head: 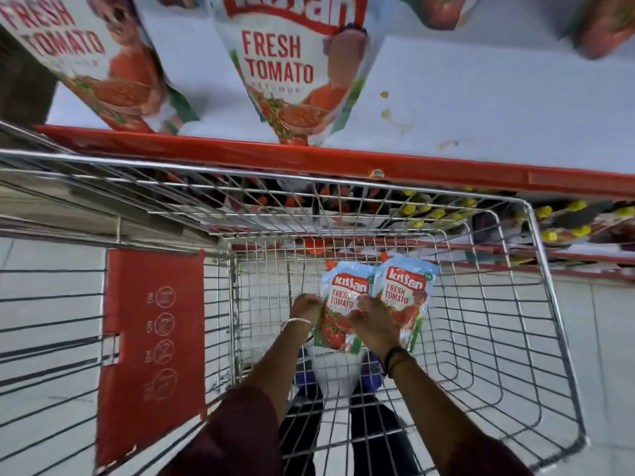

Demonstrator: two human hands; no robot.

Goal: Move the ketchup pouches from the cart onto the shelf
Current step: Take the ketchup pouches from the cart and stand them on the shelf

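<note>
Two ketchup pouches (343, 304) (405, 290) in the cart (536, 269); four on the shelf (481, 97); two hands (304, 307) (372, 319).

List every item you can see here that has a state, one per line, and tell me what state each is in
Left pouch: lying in the cart, gripped by the left hand.
Right pouch: lying beside it, under the right hand.
Cart: holds only those two pouches.
Shelf: part stocked, bare and stained on the right.
Shelf pouches: standing upright, sealed.

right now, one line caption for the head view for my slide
Both hands, left hand and right hand, grasp two ketchup pouches in the wire cart below the shelf.
</note>
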